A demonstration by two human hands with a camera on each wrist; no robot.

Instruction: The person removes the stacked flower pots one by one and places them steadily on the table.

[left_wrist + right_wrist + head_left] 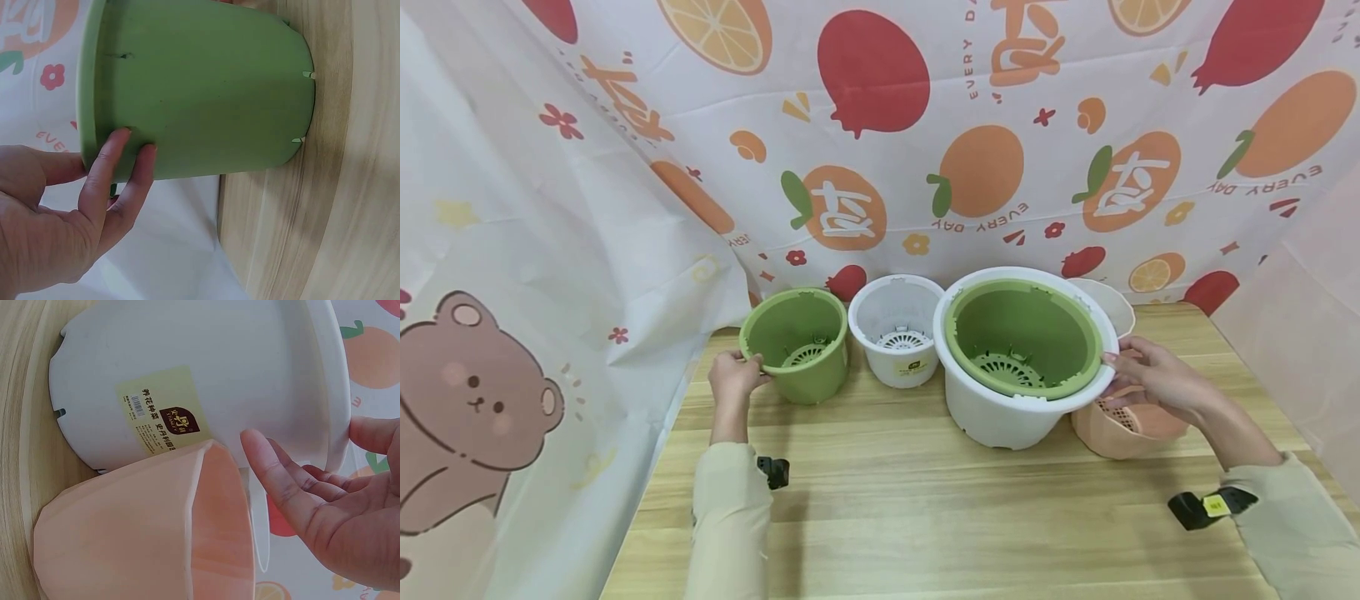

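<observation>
Green pot, right of my left hand, rim pinched, and white pot holding inner green pot, left of my right hand, rim pinched: gripping step, I judge, next calling for level handling.

The head view is bright, with soft shadows on the table, the wrist views dimmer.

Left green pot, large white pot: smooth matt plastic; tabletop wood-grained.

Small green pot upright, left; large white pot, right, second green pot nested inside.
</observation>
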